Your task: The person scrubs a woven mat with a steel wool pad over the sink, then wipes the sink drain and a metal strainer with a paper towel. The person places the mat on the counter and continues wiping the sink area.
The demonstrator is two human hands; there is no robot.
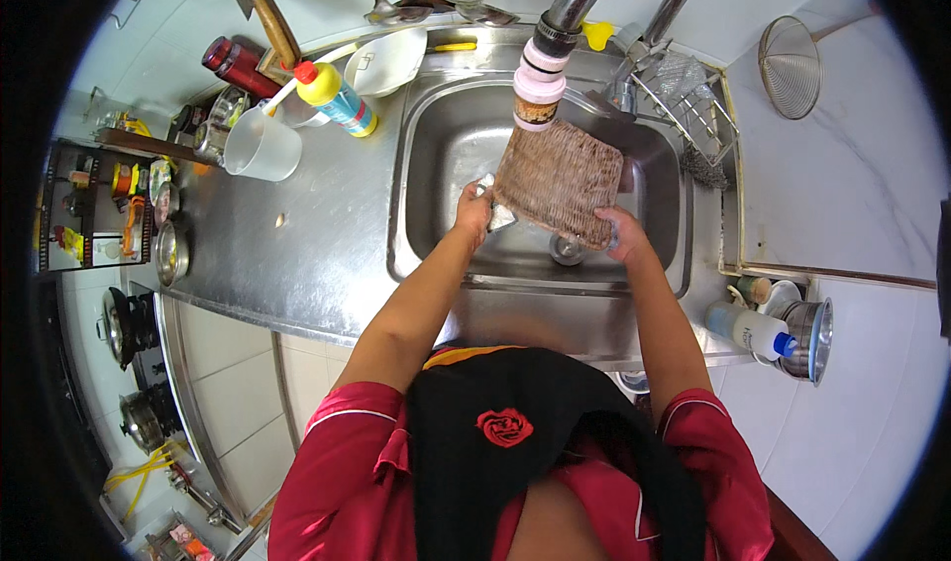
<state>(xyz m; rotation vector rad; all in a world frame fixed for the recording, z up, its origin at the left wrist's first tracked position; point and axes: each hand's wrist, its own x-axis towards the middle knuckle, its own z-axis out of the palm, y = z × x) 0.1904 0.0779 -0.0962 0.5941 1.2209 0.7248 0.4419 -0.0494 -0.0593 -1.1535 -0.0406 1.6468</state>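
A brown woven basket or tray (561, 178) is held tilted over the steel sink (453, 126), below a faucet with a pink and white filter head (539, 89). My right hand (624, 233) grips its lower right corner, thumb on the woven face. At its left edge is my left hand (475, 208), closed around a whitish crumpled cloth or pad (501, 218) that sticks out beside the fingers; whether this hand also grips the basket cannot be told. The sink drain (568, 249) shows just under the basket's lower edge.
Left of the sink, the steel counter (297, 242) holds a yellow bottle with a red cap (338, 99), a translucent plastic jug (262, 143) and a white dish (386, 62). A wire rack (691, 108) stands at the sink's right rim. A white bottle with a blue cap (750, 329) is at lower right.
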